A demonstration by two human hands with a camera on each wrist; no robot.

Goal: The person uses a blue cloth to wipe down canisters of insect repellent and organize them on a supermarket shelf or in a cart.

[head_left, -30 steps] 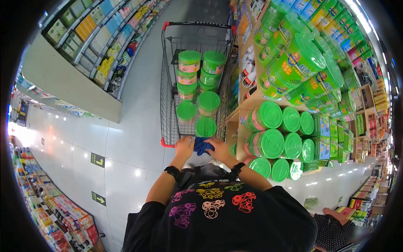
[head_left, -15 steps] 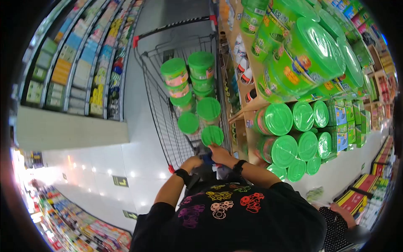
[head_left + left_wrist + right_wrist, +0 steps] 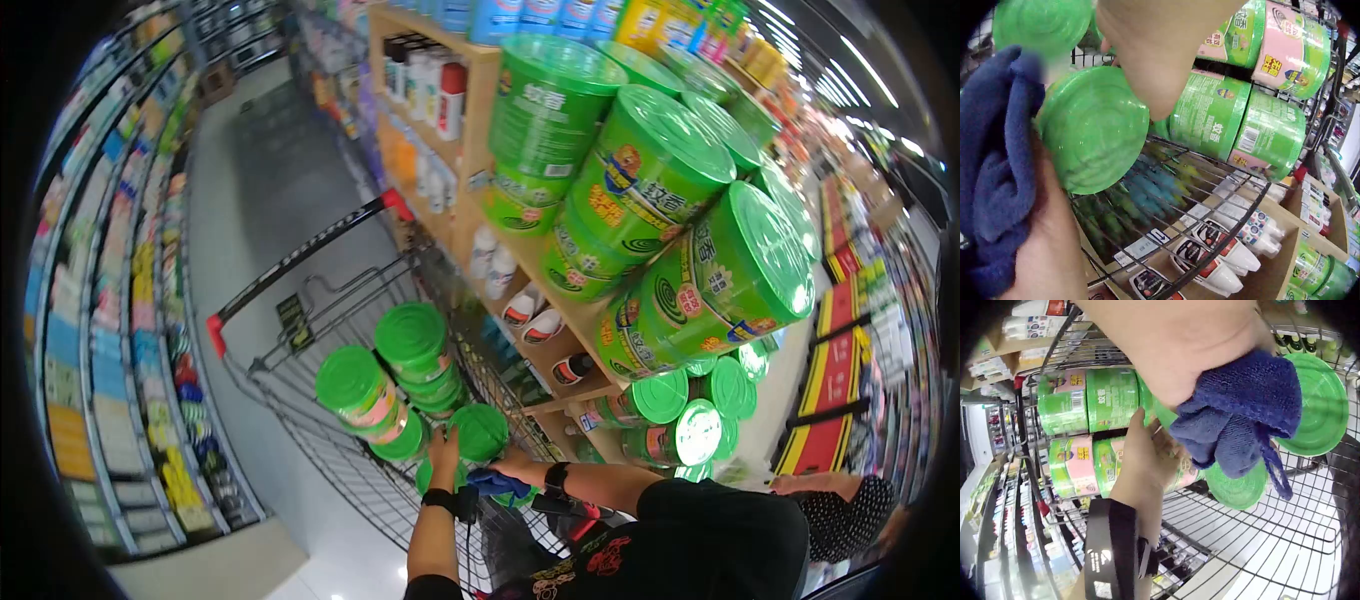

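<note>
Stacked tubs of mosquito coils with green lids (image 3: 411, 335) stand in the wire shopping cart (image 3: 300, 430). My left hand (image 3: 443, 457) reaches down among them, beside a tub with a round green lid (image 3: 478, 432). In the right wrist view the left hand's fingers (image 3: 1163, 442) are spread loosely against the tubs, with the thumb apart from them. My right hand (image 3: 515, 466) grips a bunched dark blue cloth (image 3: 1235, 415) with a thin loop hanging from it. That cloth hangs over the nearer tubs and partly covers one lid (image 3: 1237, 484).
Big green mosquito-coil tubs (image 3: 640, 190) are piled on a wooden shelf (image 3: 470, 170) right of the cart. Stocked shelves (image 3: 120, 330) line the left side. A person's arm (image 3: 815, 484) shows at the lower right. The cart's black handle (image 3: 305, 255) is at its far end.
The view has turned rightward and come closer to the tubs. My left hand has left the near end of the cart and reached in among the tubs; the right hand still has the blue cloth.
</note>
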